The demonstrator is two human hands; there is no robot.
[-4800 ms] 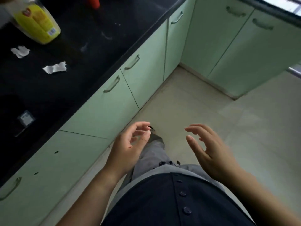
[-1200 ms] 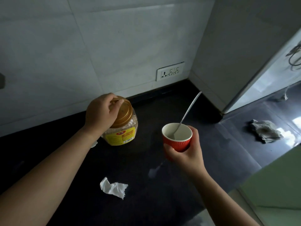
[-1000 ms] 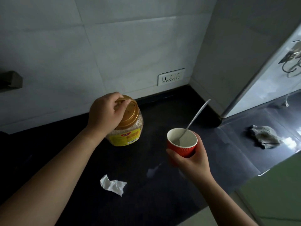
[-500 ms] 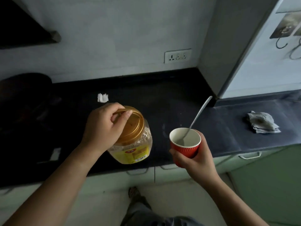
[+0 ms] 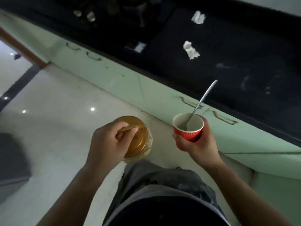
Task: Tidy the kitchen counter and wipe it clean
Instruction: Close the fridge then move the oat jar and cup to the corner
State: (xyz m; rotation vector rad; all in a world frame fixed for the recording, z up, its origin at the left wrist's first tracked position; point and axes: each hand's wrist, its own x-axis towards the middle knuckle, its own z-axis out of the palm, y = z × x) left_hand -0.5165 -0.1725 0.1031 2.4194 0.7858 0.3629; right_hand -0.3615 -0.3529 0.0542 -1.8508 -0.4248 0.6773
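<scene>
Hands: two, both bare, both held over the pale floor (image 5: 53,98) in front of the green cabinets (image 5: 123,82).
Jars: one jar (image 5: 147,144) with a gold lid (image 5: 138,136), seen from above, clear of the counter.
Left hand (image 5: 109,144): fingers curled over the lid and its handle, closed on the top of the jar and carrying it.
Cups: one red paper cup (image 5: 189,132), upright, white inside.
Spoons: one metal spoon (image 5: 202,101), standing in the cup and leaning toward the counter.
Right hand (image 5: 198,144): fingers wrapped around the cup wall, thumb on the near side, grip closed.
Paper scraps: two crumpled white pieces, one (image 5: 191,50) near the middle of the black counter (image 5: 244,54), one (image 5: 198,17) further back.
Other small pale things on the counter: a few at the far left, too blurred to name.
Cabinet handles: four are visible.
</scene>
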